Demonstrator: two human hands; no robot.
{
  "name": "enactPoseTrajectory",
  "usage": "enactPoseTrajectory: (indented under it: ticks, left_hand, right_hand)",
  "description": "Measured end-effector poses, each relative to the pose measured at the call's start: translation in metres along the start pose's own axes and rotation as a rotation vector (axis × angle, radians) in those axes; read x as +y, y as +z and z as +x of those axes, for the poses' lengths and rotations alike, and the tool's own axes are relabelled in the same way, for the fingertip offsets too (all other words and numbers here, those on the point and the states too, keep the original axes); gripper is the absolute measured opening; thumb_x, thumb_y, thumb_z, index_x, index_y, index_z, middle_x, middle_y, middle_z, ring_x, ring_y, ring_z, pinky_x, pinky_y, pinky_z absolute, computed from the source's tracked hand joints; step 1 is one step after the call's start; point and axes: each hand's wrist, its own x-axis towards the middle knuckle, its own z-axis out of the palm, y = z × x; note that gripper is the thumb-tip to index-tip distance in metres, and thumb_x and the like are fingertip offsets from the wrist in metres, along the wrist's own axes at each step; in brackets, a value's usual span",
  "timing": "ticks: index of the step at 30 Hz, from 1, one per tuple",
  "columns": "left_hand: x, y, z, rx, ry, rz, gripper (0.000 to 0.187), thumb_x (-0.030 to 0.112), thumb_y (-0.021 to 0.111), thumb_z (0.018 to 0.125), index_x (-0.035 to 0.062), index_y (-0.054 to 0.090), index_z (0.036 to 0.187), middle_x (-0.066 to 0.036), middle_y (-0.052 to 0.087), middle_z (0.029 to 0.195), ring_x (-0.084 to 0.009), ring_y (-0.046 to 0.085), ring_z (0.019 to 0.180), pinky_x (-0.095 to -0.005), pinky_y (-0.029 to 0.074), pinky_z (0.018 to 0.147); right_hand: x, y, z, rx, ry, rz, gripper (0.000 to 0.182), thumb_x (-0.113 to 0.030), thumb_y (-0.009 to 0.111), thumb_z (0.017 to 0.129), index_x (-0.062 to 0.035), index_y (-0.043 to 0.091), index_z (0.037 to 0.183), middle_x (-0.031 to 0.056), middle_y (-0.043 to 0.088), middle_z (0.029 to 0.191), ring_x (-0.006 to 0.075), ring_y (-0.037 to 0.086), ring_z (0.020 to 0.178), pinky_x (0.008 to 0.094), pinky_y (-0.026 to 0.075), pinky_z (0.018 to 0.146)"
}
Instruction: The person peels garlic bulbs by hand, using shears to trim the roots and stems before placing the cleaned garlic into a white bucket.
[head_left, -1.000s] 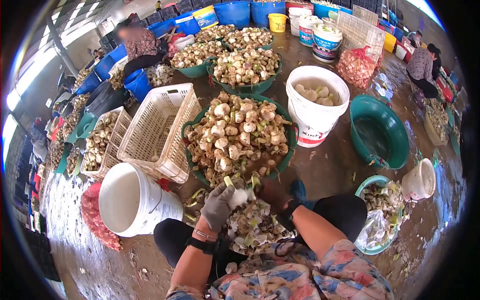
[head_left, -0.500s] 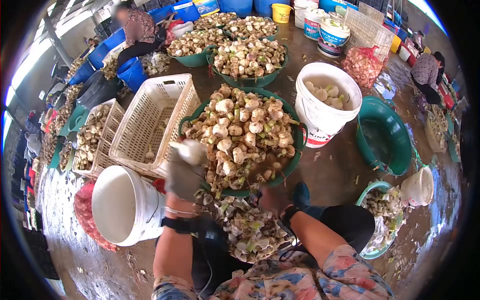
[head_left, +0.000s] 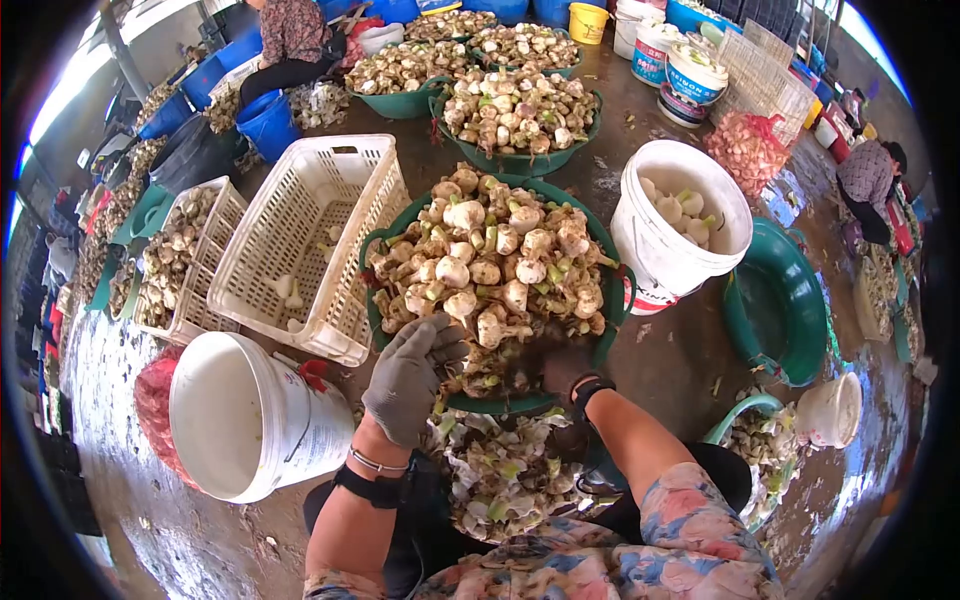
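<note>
In front of me stands a green basin [head_left: 616,290] heaped with dirty garlic bulbs [head_left: 484,272]. My left hand [head_left: 410,378], in a grey glove, is over its near left rim with the fingers apart and no bulb in it. My right hand [head_left: 566,366], in a dark glove, reaches into the near right part of the basin; its fingers are blurred and dark, and what they hold cannot be made out. Garlic skins and trimmings [head_left: 505,465] lie below the basin, between my knees.
Left are a white plastic crate [head_left: 290,235] holding a few bulbs and an empty white bucket [head_left: 225,415]. To the right stand a white bucket with peeled bulbs [head_left: 650,235] and an empty green tub [head_left: 775,300]. Co-workers sit at upper left [head_left: 292,35] and right [head_left: 868,180].
My left hand no longer holds the pale bulb; it has moved right to the basin's near rim. More bulbs show in the crate. My right hand has moved up into the basin. The view has shifted slightly.
</note>
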Motion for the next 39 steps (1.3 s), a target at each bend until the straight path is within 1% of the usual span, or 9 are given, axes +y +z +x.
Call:
enactPoseTrajectory:
  ticks: [11,13,17,20,24,25,27,36,39]
  left_hand:
    - [-0.053,0.002,-0.011,-0.038,-0.121,0.14,0.026,0.018,0.051,0.093,-0.001,0.055,0.11,-0.01,0.062,0.097,-0.0193,0.06,0.088,-0.0316,0.049,0.077]
    - [-0.068,-0.01,-0.008,-0.036,-0.164,0.274,0.036,0.021,0.056,0.091,-0.0005,0.05,0.119,-0.011,0.061,0.104,-0.0201,0.059,0.093,-0.0295,0.049,0.074]
    - [-0.11,-0.015,0.002,-0.121,-0.074,0.758,0.056,0.024,0.058,0.089,0.0002,0.036,0.135,-0.011,0.055,0.121,-0.0188,0.054,0.102,-0.0279,0.047,0.08]
    - [-0.122,-0.009,-0.001,-0.164,0.081,0.799,0.051,0.022,0.056,0.09,0.0005,0.039,0.134,-0.012,0.059,0.114,-0.0187,0.056,0.099,-0.0298,0.046,0.083]
    - [-0.112,-0.007,-0.01,-0.217,0.108,0.976,0.044,0.017,0.056,0.086,0.0006,0.047,0.125,-0.016,0.063,0.099,-0.023,0.061,0.09,-0.0299,0.046,0.083]
    - [-0.111,-0.005,-0.013,-0.207,0.139,1.046,0.045,0.01,0.063,0.083,0.0015,0.048,0.125,-0.005,0.059,0.095,-0.0106,0.056,0.087,-0.025,0.045,0.079]
    - [-0.111,-0.002,-0.024,-0.147,0.19,1.047,0.045,0.011,0.064,0.081,0.0017,0.049,0.123,-0.007,0.06,0.095,-0.0141,0.057,0.089,-0.0272,0.046,0.08]
    - [-0.089,0.013,-0.067,-0.022,0.404,1.283,0.05,0.015,0.07,0.073,0.0024,0.052,0.118,-0.017,0.06,0.105,-0.0325,0.059,0.098,-0.0365,0.046,0.086]
    - [-0.091,0.009,-0.069,-0.019,0.35,1.153,0.046,0.018,0.069,0.078,0.001,0.052,0.117,-0.013,0.061,0.101,-0.0278,0.061,0.094,-0.035,0.048,0.082]
  right_hand:
    - [-0.022,-0.002,-0.022,0.057,-0.189,-0.198,0.023,-0.027,0.057,0.077,-0.0076,0.068,0.079,0.0176,0.063,0.088,0.0332,0.059,0.084,0.0467,0.046,0.072]
    - [-0.025,-0.004,-0.027,0.208,0.196,0.423,0.022,-0.02,0.059,0.081,-0.0055,0.065,0.097,0.0158,0.063,0.094,0.0275,0.06,0.083,0.0419,0.047,0.071]
    - [-0.025,-0.037,-0.057,0.1,-0.178,1.764,0.036,-0.013,0.062,0.085,-0.0059,0.053,0.119,0.0017,0.06,0.096,0.013,0.057,0.084,0.0294,0.049,0.072]
    - [-0.022,0.013,-0.037,0.265,-0.394,1.103,0.033,-0.021,0.058,0.088,-0.0119,0.058,0.12,0.014,0.053,0.121,0.0298,0.056,0.102,0.0388,0.046,0.089]
    - [-0.035,-0.046,-0.073,0.206,-0.235,1.114,0.031,-0.021,0.06,0.084,-0.0077,0.061,0.111,0.0147,0.06,0.108,0.0295,0.059,0.094,0.0399,0.047,0.08]
    - [-0.038,-0.042,-0.074,0.21,-0.236,1.115,0.031,-0.021,0.06,0.084,-0.0077,0.061,0.111,0.0147,0.06,0.108,0.0295,0.059,0.094,0.0399,0.047,0.08]
    - [-0.044,-0.034,-0.075,0.221,-0.161,1.692,0.028,-0.019,0.059,0.084,-0.0045,0.061,0.108,0.0144,0.063,0.097,0.0264,0.06,0.087,0.0393,0.047,0.076]
    - [-0.062,-0.071,-0.12,0.319,-0.123,1.279,0.025,-0.012,0.064,0.084,0.0003,0.062,0.105,0.0063,0.063,0.095,0.0121,0.055,0.082,0.0295,0.046,0.073]
    - [-0.066,-0.086,-0.136,0.246,-0.132,1.254,0.029,-0.016,0.062,0.081,0.0001,0.06,0.105,0.0136,0.062,0.099,0.0252,0.058,0.088,0.0392,0.045,0.075]
